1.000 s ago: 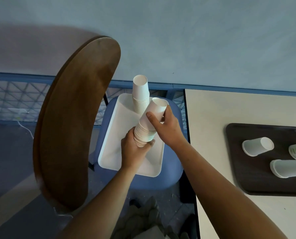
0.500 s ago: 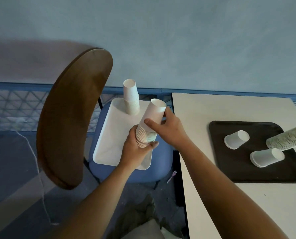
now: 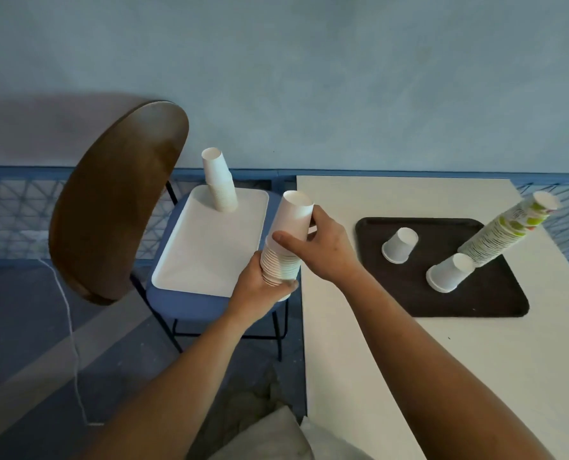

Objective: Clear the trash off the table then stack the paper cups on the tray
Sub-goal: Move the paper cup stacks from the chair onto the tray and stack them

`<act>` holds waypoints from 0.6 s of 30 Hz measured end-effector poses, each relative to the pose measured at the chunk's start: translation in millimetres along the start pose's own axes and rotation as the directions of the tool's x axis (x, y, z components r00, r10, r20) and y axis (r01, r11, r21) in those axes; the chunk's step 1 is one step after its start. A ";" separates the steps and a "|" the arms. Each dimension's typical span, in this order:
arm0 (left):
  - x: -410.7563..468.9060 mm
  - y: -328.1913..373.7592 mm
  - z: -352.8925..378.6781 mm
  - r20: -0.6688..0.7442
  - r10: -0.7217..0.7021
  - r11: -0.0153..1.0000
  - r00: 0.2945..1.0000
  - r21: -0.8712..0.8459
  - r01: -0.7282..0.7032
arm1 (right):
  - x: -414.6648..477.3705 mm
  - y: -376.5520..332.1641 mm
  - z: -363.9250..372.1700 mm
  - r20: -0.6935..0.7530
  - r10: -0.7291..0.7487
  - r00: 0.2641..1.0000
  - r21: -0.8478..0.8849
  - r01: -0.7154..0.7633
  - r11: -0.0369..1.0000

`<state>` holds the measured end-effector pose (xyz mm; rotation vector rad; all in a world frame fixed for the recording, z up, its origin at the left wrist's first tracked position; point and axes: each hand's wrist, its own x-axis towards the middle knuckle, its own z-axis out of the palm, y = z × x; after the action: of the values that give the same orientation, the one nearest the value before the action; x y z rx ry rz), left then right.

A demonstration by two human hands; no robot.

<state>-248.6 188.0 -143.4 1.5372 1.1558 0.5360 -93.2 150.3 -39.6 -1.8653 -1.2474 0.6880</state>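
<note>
Both my hands hold a stack of white paper cups [image 3: 288, 237], upside down, between the chair and the table. My left hand [image 3: 260, 287] grips its lower rims. My right hand [image 3: 319, 244] grips its upper part. A second white cup stack [image 3: 219, 180] stands on the white tray [image 3: 207, 260] on the blue chair seat. On the table lies a dark tray [image 3: 475, 300] with two single white cups [image 3: 399, 244] [image 3: 449, 272] upside down and a tall leaning stack of green-printed cups [image 3: 505, 232].
The chair [image 3: 114, 200] has a brown wooden back at the left. The white table [image 3: 376, 327] fills the right side. A blue wall and a blue mesh rail run behind. A white cord lies on the floor at left; pale crumpled material sits at the bottom.
The held stack has moved right, off the white tray toward the table edge. The view has shifted right, bringing the tall printed stack into sight.
</note>
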 end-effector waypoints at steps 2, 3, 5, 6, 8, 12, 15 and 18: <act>-17.0 8.3 26.9 -0.020 -0.012 1.000 1.000 -0.012 0.012 | -23.0 9.3 -18.6 -0.019 -0.007 1.000 -0.016 0.006 1.000; -24.9 11.4 40.1 -0.032 -0.014 1.000 0.999 -0.021 0.014 | -34.6 14.2 -27.4 -0.027 -0.009 1.000 -0.021 0.008 1.000; -40.9 16.9 66.0 -0.049 -0.016 0.999 0.999 -0.029 0.015 | -57.2 24.3 -46.3 -0.039 -0.016 0.999 -0.032 0.015 0.999; -46.2 17.6 75.1 -0.052 -0.021 0.999 0.998 -0.027 0.020 | -65.7 28.6 -53.1 -0.042 -0.014 0.999 -0.038 0.013 0.999; -59.9 22.4 93.9 -0.057 -0.028 0.999 0.998 -0.019 0.027 | -83.1 38.6 -68.2 -0.049 -0.010 0.999 -0.037 0.008 0.999; -90.5 40.5 123.7 -0.076 0.010 1.000 0.997 -0.022 -0.012 | -105.2 53.3 -95.6 -0.033 0.024 0.999 -0.026 -0.025 0.999; -101.0 49.3 134.4 -0.058 0.026 0.999 0.998 -0.023 -0.028 | -108.7 59.7 -112.2 -0.014 0.060 0.998 -0.002 -0.060 0.998; -99.5 50.4 136.0 -0.001 0.020 0.999 1.000 -0.035 -0.020 | -107.6 63.9 -125.1 0.008 0.078 0.997 0.028 -0.078 0.997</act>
<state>-160.1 38.6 -115.8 1.5205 1.1269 0.5673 -3.8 -1.4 -21.6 -1.8978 -1.1686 0.7509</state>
